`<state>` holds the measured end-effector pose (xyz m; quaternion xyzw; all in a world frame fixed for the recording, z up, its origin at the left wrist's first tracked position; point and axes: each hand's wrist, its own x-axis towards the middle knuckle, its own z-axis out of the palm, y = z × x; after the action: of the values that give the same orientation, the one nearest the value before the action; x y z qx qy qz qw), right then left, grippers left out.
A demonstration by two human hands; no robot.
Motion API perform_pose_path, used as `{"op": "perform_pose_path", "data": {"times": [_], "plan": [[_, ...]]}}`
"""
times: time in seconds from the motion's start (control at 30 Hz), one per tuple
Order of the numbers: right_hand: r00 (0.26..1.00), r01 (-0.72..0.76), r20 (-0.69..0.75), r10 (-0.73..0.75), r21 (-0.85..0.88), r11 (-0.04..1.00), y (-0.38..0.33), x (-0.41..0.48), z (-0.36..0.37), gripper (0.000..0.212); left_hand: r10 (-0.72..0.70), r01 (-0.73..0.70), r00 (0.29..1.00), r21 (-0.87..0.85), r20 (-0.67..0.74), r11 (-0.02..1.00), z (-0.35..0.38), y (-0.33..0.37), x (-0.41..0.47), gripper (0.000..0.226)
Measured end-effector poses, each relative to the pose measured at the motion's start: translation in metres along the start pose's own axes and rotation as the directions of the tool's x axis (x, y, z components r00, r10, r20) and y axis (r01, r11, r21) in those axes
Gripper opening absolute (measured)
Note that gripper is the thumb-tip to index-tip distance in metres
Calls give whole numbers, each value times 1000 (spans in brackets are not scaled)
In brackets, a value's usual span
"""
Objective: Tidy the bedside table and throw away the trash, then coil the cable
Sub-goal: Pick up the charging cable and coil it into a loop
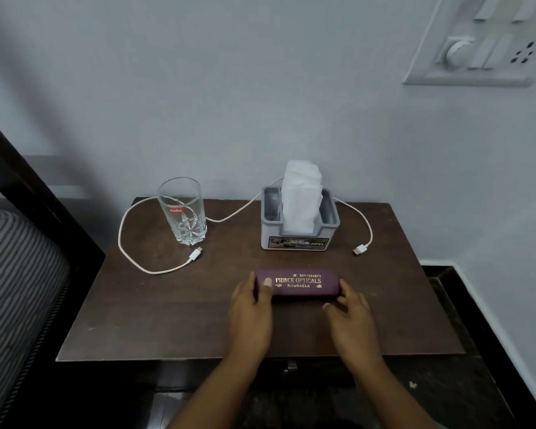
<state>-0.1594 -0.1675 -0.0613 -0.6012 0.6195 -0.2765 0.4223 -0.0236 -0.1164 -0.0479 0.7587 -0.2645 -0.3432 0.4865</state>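
A maroon spectacle case (300, 284) with gold lettering lies flat on the dark wooden bedside table (174, 320). My left hand (251, 317) grips its left end, thumb on top. My right hand (351, 320) touches its right end with fingers curled around the edge. A white cable (133, 212) runs loose from a plug near the glass, behind a clear drinking glass (184, 210) and the grey holder (297, 227), to a plug (360, 249) at the right. White tissues (302, 193) stand upright in the holder.
A bed with a striped grey cover (16, 274) and dark frame borders the table on the left. The wall stands right behind the table, with a switch panel (483, 41) at the upper right. Dark floor lies to the right.
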Motion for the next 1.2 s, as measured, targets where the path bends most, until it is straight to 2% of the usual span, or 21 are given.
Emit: {"op": "perform_pose_path", "data": {"times": [0.3, 0.37, 0.43, 0.47, 0.53, 0.57, 0.63, 0.7, 0.8, 0.87, 1.0, 1.07, 1.13, 1.2], "plan": [[998, 35, -59, -35, -1, 999, 9, 4, -1, 59, 31, -32, 999, 30, 38, 999, -1, 4, 1, 43], [979, 137, -142, -147, -82, 987, 6, -7, 2, 59, 34, -33, 999, 32, -10, 999, -15, -2, 3, 42], [908, 330, -212, -363, -175, 928, 0, -24, 11, 49, 33, -32, 994, 18, -101, 999, -38, -14, 7, 39], [862, 422, -202, -465, -222, 879, -6, -32, 19, 44, 37, -36, 988, 14, -148, 999, -52, -22, 11, 38], [795, 561, -73, -602, -285, 777, -17, -40, 43, 38, 25, -22, 973, 14, -230, 1000, -81, -37, 25, 37], [785, 600, 18, -620, -273, 752, -23, -40, 57, 37, 4, -3, 960, 4, -280, 1000, -96, -46, 37, 37], [757, 653, 184, -627, -243, 718, -35, -34, 88, 40, -50, 42, 919, -28, -392, 999, -121, -61, 66, 38], [690, 724, 312, -653, -267, 636, -47, -25, 119, 47, -150, 117, 864, -97, -481, 988, -140, -69, 96, 46], [592, 795, 501, -631, -234, 559, -68, -9, 152, 56, -267, 200, 811, -181, -521, 963, -159, -64, 131, 53], [564, 815, 575, -593, -269, 513, -83, 1, 167, 55, -310, 244, 793, -192, -525, 951, -163, -50, 141, 57], [574, 819, 623, -531, -419, 393, -97, 11, 187, 35, -349, 253, 835, -266, -426, 930, -161, -31, 155, 36], [550, 835, 639, -538, -430, 343, -97, 11, 189, 33, -328, 215, 851, -299, -409, 930, -162, -21, 159, 29], [515, 857, 642, -568, -396, 330, -97, 10, 184, 38, -251, 129, 878, -303, -407, 944, -166, -6, 160, 25], [504, 862, 546, -669, -368, 349, -100, 9, 174, 36, -134, 22, 896, -260, -423, 965, -172, 15, 159, 24]]}}
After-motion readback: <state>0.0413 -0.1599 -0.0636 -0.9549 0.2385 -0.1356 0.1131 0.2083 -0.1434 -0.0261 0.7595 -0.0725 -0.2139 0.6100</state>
